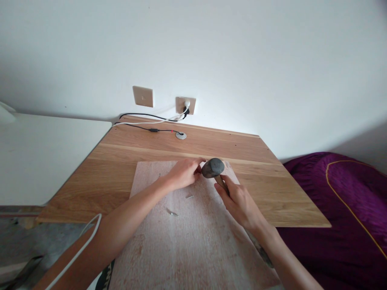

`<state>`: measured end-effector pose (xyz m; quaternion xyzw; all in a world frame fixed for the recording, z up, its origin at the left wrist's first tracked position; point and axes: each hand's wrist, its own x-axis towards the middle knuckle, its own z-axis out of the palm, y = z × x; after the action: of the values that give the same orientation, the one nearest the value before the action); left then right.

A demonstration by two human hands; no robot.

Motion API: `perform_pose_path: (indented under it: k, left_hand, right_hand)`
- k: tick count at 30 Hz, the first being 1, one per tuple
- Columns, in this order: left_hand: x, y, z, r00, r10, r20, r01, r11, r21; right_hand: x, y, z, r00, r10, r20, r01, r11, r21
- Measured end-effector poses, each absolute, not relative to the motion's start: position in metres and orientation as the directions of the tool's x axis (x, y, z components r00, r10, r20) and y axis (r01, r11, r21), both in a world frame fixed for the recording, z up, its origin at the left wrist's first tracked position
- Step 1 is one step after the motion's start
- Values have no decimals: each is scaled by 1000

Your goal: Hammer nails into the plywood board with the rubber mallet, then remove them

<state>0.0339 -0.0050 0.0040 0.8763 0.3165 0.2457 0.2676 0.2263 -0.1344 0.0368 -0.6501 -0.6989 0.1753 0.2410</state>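
Observation:
A pale plywood board (193, 237) lies on a wooden desk (256, 181) and overhangs its near edge. My right hand (240, 203) is closed round the wooden handle of a hammer (213, 168), gripping close to the dark metal head, which hovers near the board's far edge. My left hand (185, 173) rests on the board just left of the hammer head, fingers pinched together at the spot under it; what they pinch is too small to make out. Two loose nails (171, 212) lie on the board nearer to me.
A white cabinet top (45, 153) adjoins the desk on the left. Cables (151, 123) run from a wall socket (185, 105) across the desk's far edge. A purple bed cover (341, 201) fills the right side. A white cord (81, 245) hangs by my left arm.

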Motion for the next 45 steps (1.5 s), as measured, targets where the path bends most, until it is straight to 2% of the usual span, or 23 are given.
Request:
perform_pose_path:
  k: [5,9,29,32,36,39,45]
  left_hand:
    - [34,-5,5,686,684,247,440,-661,608]
    - [35,-6,7,685,687,244,450,-662,599]
    - [35,-4,4,684,690,237,443,-651,617]
    - [34,-6,8,708,655,264,462,-712,528]
    - [25,-24,26,802,503,323,450,-863,230]
    - [11,-50,38,855,443,268,443,-894,64]
    - [-4,-95,37,921,370,120,381,-920,-91]
  right_hand:
    - [227,-135,34,-50,990,128,844,111,-525]
    - [227,-135,34,-44,986,164,829,127,-545]
    - [232,-133,36,-61,993,98,866,101,-490]
    - [238,-139,39,-23,996,85,865,62,-498]
    - [257,-156,37,51,998,24,855,-31,-518]
    - [272,-168,30,117,993,12,844,-93,-529]
    - [282,-173,17,177,983,46,829,-124,-546]
